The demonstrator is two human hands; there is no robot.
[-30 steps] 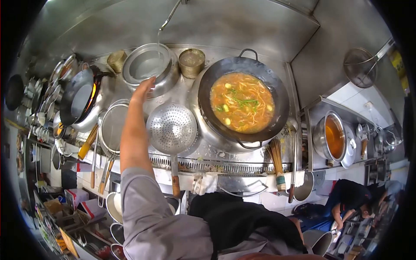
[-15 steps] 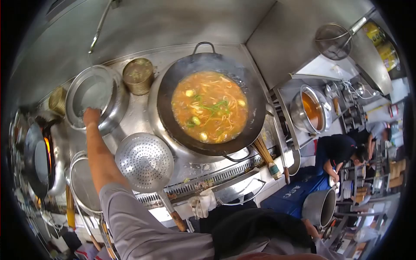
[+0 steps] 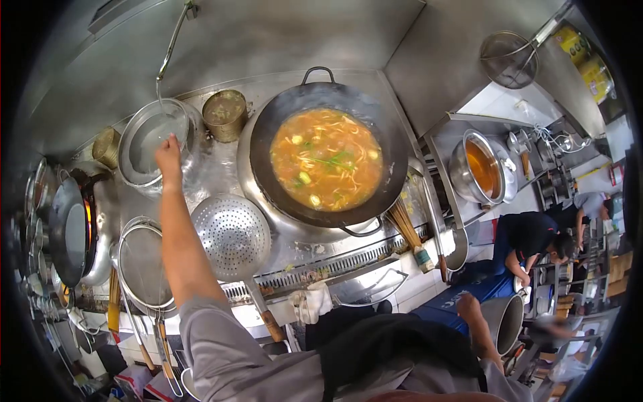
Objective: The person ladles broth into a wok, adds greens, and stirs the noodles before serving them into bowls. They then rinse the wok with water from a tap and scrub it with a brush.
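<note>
My left hand (image 3: 169, 159) hovers at the near rim of a metal pot of water (image 3: 127, 155), fingers drawn together, nothing visible in them. A thin tap (image 3: 169, 57) reaches down to the water. To the right, a black wok (image 3: 261, 154) holds reddish noodle soup (image 3: 327, 177) with green leaves and pale pieces, steaming. Below the left hand, beside my forearm, a perforated ladle (image 3: 230, 238) rests on the stove. At my right side, my right hand (image 3: 471, 310) is raised with curled fingers, beside a tall metal pot (image 3: 504, 323); I see nothing in it.
A second wok (image 3: 68, 231) sits by a flame at far left. A mesh strainer (image 3: 146, 268) lies left of my forearm. A bamboo brush (image 3: 408, 231) lies right of the soup. A bowl of orange liquid (image 3: 481, 167) stands at right. Another person (image 3: 526, 238) bends over nearby.
My left hand has lifted away from the water pot's inner edge. My right hand has risen into view beside the tall pot. The whole view has shifted slightly.
</note>
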